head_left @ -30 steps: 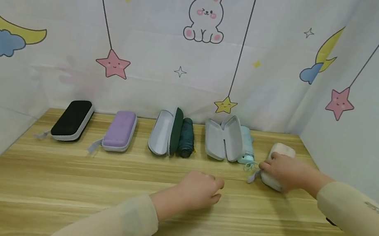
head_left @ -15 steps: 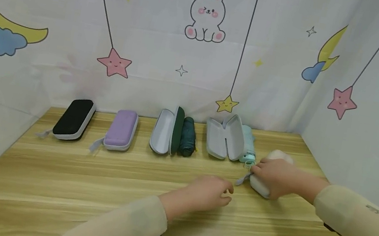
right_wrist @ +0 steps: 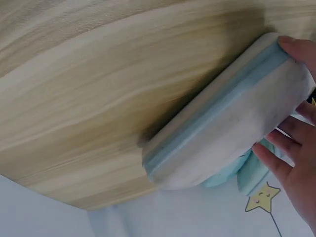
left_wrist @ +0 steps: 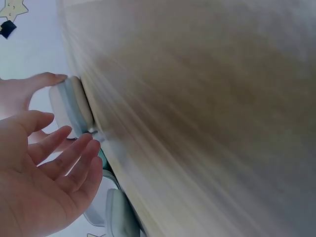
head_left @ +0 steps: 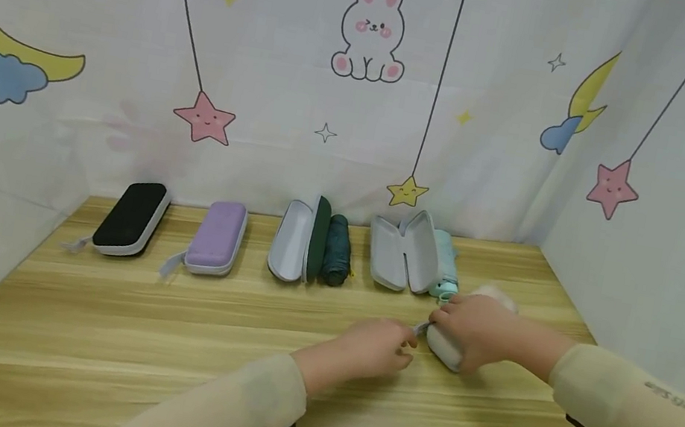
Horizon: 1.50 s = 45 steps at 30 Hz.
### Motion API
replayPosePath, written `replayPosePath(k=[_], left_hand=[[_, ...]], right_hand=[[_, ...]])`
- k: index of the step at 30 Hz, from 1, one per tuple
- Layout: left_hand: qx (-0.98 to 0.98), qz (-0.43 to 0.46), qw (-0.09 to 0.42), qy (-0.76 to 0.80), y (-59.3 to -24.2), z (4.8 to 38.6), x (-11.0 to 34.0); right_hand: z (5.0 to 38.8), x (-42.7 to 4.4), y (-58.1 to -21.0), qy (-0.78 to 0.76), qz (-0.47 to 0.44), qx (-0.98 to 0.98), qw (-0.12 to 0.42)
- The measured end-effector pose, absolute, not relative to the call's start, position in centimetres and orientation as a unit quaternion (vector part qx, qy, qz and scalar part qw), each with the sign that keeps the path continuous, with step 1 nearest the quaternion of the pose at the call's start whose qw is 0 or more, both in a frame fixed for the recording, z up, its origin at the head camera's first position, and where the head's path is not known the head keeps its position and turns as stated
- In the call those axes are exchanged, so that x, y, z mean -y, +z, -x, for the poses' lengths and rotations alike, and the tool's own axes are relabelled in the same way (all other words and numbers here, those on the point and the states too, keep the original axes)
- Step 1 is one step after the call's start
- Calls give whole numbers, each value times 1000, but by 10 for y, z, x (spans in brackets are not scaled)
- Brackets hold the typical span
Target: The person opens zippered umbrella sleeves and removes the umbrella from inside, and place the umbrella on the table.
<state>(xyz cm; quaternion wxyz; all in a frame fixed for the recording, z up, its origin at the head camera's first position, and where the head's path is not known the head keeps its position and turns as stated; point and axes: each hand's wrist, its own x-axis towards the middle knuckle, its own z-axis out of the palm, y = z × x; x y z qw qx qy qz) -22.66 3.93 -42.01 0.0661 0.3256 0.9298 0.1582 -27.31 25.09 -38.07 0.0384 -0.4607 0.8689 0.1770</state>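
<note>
A white hard-shell zip case point(head_left: 445, 349) with a pale grey-blue zip band is on the right of the wooden table. My right hand point(head_left: 478, 329) grips it across the top, thumb at one end and fingers along the far side in the right wrist view. The case's grey pull tab point(head_left: 421, 328) points toward my left hand point(head_left: 369, 348). In the left wrist view, that hand point(left_wrist: 54, 182) has loosely bent, spread fingers with nothing between them. Whether a fingertip touches the tab is unclear.
Along the back stand a black case point(head_left: 131, 217), a purple case point(head_left: 217, 236), an open green case point(head_left: 317, 239) beside a dark green folded umbrella point(head_left: 337, 250), and an open grey case point(head_left: 390, 255) beside a light blue folded umbrella point(head_left: 446, 265). Printed curtains point(head_left: 283, 83) enclose the table.
My right hand has drawn the white case leftward and nearer, away from the back right corner. The left hand has shifted slightly right toward its tab.
</note>
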Motion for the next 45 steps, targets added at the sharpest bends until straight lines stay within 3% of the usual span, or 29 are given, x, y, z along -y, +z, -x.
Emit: replayPosePath(k=[17, 33, 37, 45], left_hand=[[-936, -306, 82, 151, -426, 233, -38], [-946, -304, 46, 106, -431, 234, -11], [-946, -295, 66, 120, -430, 236, -5], [-922, -279, 151, 223, -426, 244, 4]], right_hand=[[284, -264, -369, 135, 435, -883, 114], [271, -241, -377, 170, 480, -860, 41], [266, -231, -375, 174, 483, -857, 47], [259, -213, -376, 178, 503, -845, 36]])
